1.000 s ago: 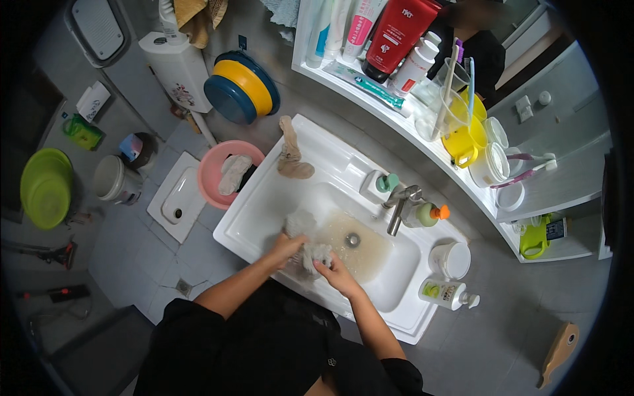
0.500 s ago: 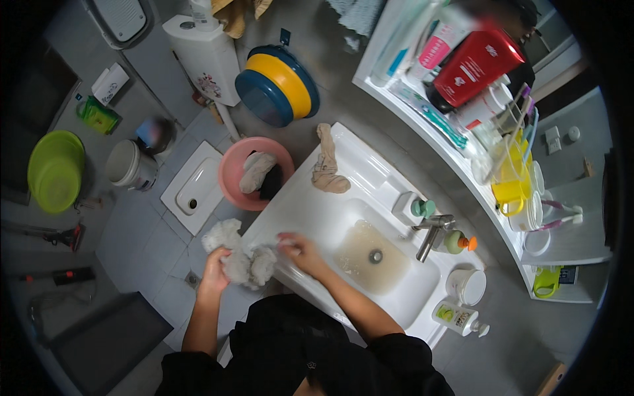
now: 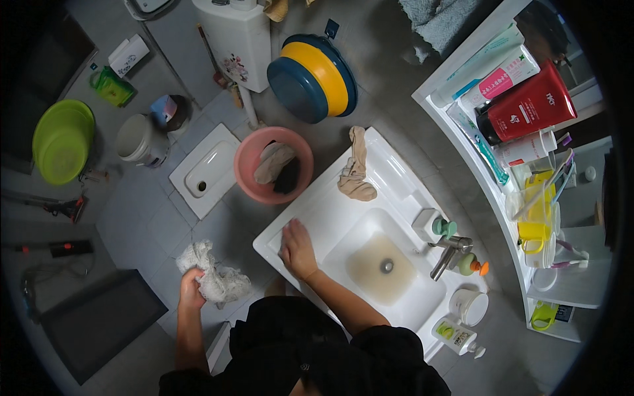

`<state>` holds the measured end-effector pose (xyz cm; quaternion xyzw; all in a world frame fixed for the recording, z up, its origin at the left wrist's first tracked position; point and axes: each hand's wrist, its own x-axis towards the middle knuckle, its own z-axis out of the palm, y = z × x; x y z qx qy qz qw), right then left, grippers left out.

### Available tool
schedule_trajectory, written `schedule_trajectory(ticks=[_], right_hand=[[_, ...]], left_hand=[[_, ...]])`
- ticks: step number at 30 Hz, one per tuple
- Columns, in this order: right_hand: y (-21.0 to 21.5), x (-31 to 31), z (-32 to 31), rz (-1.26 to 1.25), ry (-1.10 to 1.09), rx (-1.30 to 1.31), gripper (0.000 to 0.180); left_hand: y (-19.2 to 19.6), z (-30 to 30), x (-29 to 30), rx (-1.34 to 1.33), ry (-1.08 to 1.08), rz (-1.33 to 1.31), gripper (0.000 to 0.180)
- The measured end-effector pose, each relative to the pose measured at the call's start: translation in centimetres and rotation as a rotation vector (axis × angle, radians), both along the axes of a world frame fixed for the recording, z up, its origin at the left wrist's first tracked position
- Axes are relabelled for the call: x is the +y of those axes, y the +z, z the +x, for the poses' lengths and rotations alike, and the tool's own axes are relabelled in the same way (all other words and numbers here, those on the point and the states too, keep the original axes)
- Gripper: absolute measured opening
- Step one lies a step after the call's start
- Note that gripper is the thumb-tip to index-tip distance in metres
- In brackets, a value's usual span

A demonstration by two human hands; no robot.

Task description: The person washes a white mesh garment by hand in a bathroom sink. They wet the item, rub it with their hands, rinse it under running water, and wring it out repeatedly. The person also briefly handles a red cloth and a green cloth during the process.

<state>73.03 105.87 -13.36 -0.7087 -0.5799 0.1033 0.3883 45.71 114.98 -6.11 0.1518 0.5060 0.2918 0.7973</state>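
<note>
At 2 o'clock, the red tube (image 3: pixel 545 99) is printed in white; between 4 and 5, the writing on the bottle (image 3: pixel 452 333) is too small to read. The white tank (image 3: pixel 231 46) is cut off at 11 o'clock. At 8 o'clock, the left hand (image 3: pixel 192 289), partly hidden, grasps the pale cloth (image 3: pixel 214 276). At 9 o'clock of the sink (image 3: pixel 323 206), the right hand (image 3: pixel 299 251) is slightly blurred, flat and released. Compared with half a second ago, the cloth is farther from it.
</note>
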Motion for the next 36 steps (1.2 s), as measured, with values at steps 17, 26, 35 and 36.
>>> schedule_trajectory(ticks=[17, 26, 35, 36], right_hand=[[3.0, -24.2, 5.0, -0.405, 0.073, 0.107, 0.030], [0.6, -11.9, -3.6, -0.074, 0.023, 0.077, 0.049], [4.7, -44.0, 2.0, -0.549, -0.368, 0.181, 0.033], [4.4, -44.7, 1.8, -0.547, -0.568, 0.068, 0.033]], left_hand=[[1.0, 4.2, 1.0, 0.013, -0.140, -0.029, 0.032], [5.2, 8.4, 0.0, 0.004, -0.283, 0.059, 0.031], [6.6, 14.5, -2.2, 0.019, -0.454, 0.048, 0.030], [6.9, 15.2, -2.4, 0.002, -0.495, 0.034, 0.030]])
